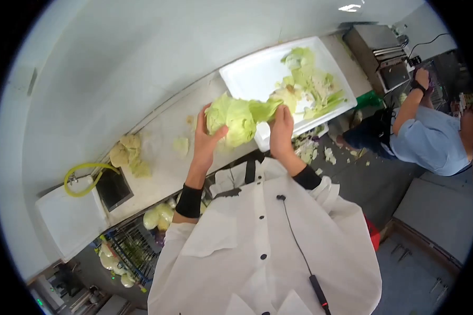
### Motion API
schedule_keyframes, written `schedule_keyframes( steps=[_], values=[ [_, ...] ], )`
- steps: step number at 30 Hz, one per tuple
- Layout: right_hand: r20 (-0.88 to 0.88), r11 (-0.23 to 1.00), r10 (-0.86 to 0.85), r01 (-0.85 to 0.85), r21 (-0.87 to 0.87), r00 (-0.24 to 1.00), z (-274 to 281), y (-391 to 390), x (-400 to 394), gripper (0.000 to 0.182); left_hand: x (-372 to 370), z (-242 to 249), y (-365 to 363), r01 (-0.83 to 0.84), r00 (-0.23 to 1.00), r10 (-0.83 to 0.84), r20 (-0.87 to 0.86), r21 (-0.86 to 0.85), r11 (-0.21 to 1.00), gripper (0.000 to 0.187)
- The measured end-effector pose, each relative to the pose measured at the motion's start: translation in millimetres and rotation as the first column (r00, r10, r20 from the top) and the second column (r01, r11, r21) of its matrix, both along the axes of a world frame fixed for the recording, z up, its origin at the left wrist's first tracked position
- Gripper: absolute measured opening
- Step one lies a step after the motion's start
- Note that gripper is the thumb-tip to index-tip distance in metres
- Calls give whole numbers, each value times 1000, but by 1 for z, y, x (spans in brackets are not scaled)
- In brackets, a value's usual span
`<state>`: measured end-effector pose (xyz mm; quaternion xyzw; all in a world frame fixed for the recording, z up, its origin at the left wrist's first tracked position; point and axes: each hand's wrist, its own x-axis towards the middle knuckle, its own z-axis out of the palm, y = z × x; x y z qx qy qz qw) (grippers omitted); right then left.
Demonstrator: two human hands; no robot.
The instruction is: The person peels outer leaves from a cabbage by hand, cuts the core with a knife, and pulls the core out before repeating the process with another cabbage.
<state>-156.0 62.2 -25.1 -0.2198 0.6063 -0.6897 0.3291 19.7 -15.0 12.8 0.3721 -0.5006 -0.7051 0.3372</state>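
A pale green head of lettuce (231,119) is held up over the counter, in front of my body. My left hand (206,139) is wrapped round its left side, thumb across the front. The fingers of my right hand (281,131) are closed on a loose outer lettuce leaf (263,109) that stretches out from the right of the head. Just beyond my right hand lies a white tray (247,73), with torn leaves (307,84) heaped in its right part.
On the counter (160,134) lie a single leaf piece (181,146) and a pile of yellowish leaves (131,155). A sink (71,218) with a yellow hose (73,194) is at the left. Scraps (329,155) litter the floor near another person (425,131) at right.
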Motion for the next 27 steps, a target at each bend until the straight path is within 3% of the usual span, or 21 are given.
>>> schedule_keyframes(
  steps=[1,2,4,6,7,8,9,10,12,14,16,17,19,20,21,22,23,24,26,27],
  values=[
    [469,975,-71,160,-154,881,-9,4,6,24,10,-4,8,3,999,-4,41,24,1000,83],
    [475,982,-15,102,-158,880,-13,6,1,24,9,-4,5,5,1000,-4,-18,24,1000,84],
    [600,975,-72,182,-124,796,-7,5,-4,23,9,-9,-1,-2,997,2,-78,5,1000,85],
    [592,977,-11,133,-164,806,-27,8,-16,24,17,-43,1,63,983,-56,-176,38,997,84],
    [409,987,11,55,-150,913,-33,5,-18,23,23,-54,-3,55,984,-49,-172,31,998,84],
    [208,994,38,-15,-112,977,-40,6,-20,23,30,-64,-3,108,993,-113,-42,-109,988,75],
    [553,975,11,113,-189,833,-56,2,-27,26,35,-74,-4,180,982,-162,93,-235,955,66],
    [546,977,6,111,-180,838,-51,1,-32,26,34,-81,-2,261,956,-193,222,-344,902,57],
    [797,955,-152,294,-33,585,-21,-11,-26,36,33,-64,2,247,964,-200,173,-319,915,50],
    [683,973,-56,193,-127,728,-1,-10,-26,39,17,-53,6,239,971,-220,98,-286,928,44],
    [455,999,20,-4,-35,890,15,-6,-21,31,19,-44,6,243,961,-161,226,-407,880,36],
    [467,1000,15,-1,-30,884,22,-2,-20,31,18,-57,6,142,933,-65,-353,195,971,40],
    [217,982,154,-173,71,964,33,2,-16,23,25,-71,14,117,952,-73,-298,134,984,45],
    [195,983,171,-182,40,966,32,-4,-19,23,15,-69,2,104,955,-92,-281,26,994,50],
    [-74,991,134,-132,31,988,22,11,-13,21,14,-67,7,104,955,-92,-283,25,994,50],
    [-353,993,94,-111,-29,931,20,8,-14,19,10,-54,-1,97,965,-103,-241,-34,995,53],
    [-384,989,139,-147,7,913,28,14,-17,17,9,-47,0,99,976,-109,-190,-62,993,56],
    [-486,954,277,-299,33,829,39,18,-18,17,12,-45,-4,61,979,-76,-190,-80,995,56],
    [-581,914,371,-395,92,724,38,17,-19,25,13,-50,-8,67,933,-1,-360,172,983,48],
    [-577,906,383,-414,83,722,39,12,-13,25,18,-51,-9,46,936,16,-352,167,985,48]
  ],
)
